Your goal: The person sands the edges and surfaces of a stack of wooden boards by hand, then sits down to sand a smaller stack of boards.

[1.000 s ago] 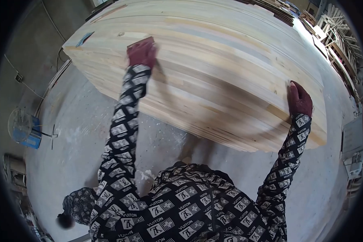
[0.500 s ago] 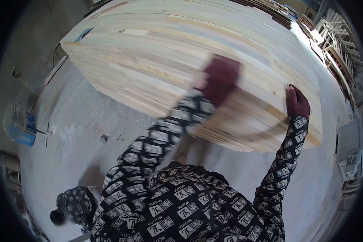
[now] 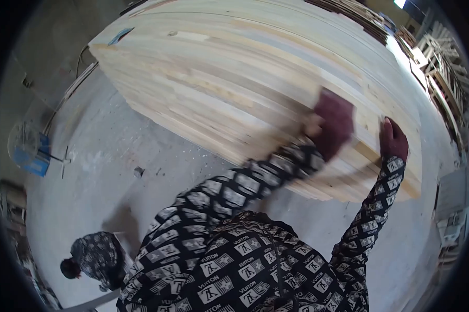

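Observation:
A thick stack of pale wooden panels lies in front of me. My left hand, in a dark red glove, presses a dark red sanding pad flat on the top panel near its right end; hand and pad are blurred by motion. My right hand, also in a dark red glove, rests on the top panel close to the near right corner, just right of the left hand, and holds nothing. Both sleeves are black with a white pattern.
A dusty concrete floor surrounds the stack. A blue fan stands at the left. Another person crouches at the lower left. Wooden frames are piled at the right. A small blue item lies on the far corner.
My left hand has swept with the pad from the far left part of the panel across to its right end, stopping next to my right hand. The right hand has stayed put.

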